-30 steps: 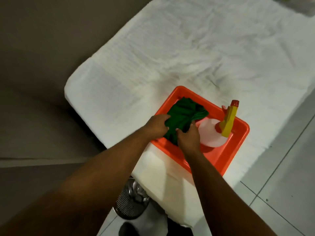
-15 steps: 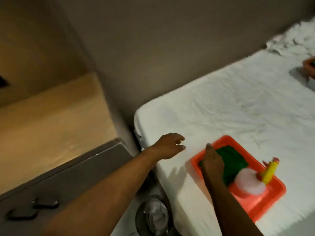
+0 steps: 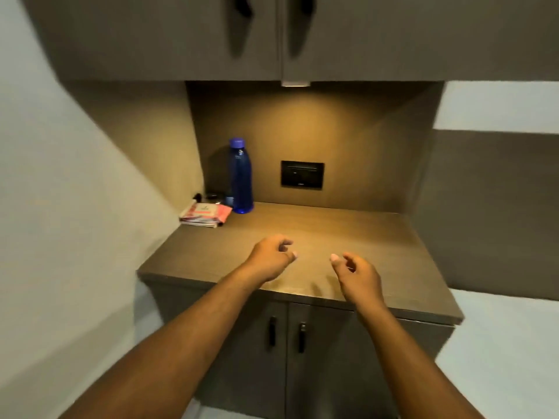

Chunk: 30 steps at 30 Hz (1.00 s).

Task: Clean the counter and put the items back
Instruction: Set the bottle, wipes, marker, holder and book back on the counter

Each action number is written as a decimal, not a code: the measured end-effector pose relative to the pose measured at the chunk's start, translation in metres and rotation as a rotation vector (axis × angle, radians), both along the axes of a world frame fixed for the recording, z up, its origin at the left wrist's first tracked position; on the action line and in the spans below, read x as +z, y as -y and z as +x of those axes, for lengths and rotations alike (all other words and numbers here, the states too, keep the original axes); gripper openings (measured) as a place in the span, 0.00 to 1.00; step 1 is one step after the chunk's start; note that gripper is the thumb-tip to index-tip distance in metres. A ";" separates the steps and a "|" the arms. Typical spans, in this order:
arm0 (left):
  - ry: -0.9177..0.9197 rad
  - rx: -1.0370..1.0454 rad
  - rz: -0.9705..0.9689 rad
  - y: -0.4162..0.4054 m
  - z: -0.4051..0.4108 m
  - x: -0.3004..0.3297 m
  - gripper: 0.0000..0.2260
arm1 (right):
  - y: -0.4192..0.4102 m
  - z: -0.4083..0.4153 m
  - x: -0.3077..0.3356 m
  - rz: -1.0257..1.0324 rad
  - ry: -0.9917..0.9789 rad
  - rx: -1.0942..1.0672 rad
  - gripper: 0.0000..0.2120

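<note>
A brown wooden counter (image 3: 348,237) fills the middle of the view, lit from above. A tall blue bottle (image 3: 241,176) stands upright at its back left. Beside the bottle lies a pink packet (image 3: 206,214) on a small stack, with small dark items (image 3: 211,196) behind it. My left hand (image 3: 270,257) hovers over the counter's front, fingers loosely curled, holding nothing. My right hand (image 3: 357,275) hovers to its right, also loosely curled and holding nothing. The orange tray, green cloth and spray bottle are out of view.
Upper cabinet doors (image 3: 281,34) with dark handles hang above the counter. A black switch plate (image 3: 302,174) sits in the back wall. Two lower cabinet doors (image 3: 287,343) are shut below the counter. A white bed edge (image 3: 508,343) lies at the right, a pale wall (image 3: 60,207) at the left.
The view has swung from the bed to the counter. Both hands left the green cloth in the orange tray and now hover over the counter with nothing in them.
</note>
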<state>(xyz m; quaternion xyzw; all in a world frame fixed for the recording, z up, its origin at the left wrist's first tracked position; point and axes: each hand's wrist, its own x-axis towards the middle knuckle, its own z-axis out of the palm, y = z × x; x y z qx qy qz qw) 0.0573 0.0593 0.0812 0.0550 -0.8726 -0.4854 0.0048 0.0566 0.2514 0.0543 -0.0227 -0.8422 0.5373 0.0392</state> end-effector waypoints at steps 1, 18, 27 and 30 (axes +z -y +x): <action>-0.005 0.052 -0.006 0.024 0.003 0.002 0.19 | 0.023 0.000 0.005 0.002 -0.001 0.050 0.25; -0.106 0.421 0.192 0.179 -0.112 -0.008 0.19 | 0.231 -0.189 0.058 0.093 -0.126 0.299 0.43; -0.050 0.352 0.357 0.190 -0.195 0.008 0.29 | 0.292 -0.323 0.085 0.122 -0.036 0.320 0.57; -0.019 0.343 0.372 0.195 -0.211 0.001 0.29 | 0.309 -0.344 0.083 -0.040 0.038 0.312 0.56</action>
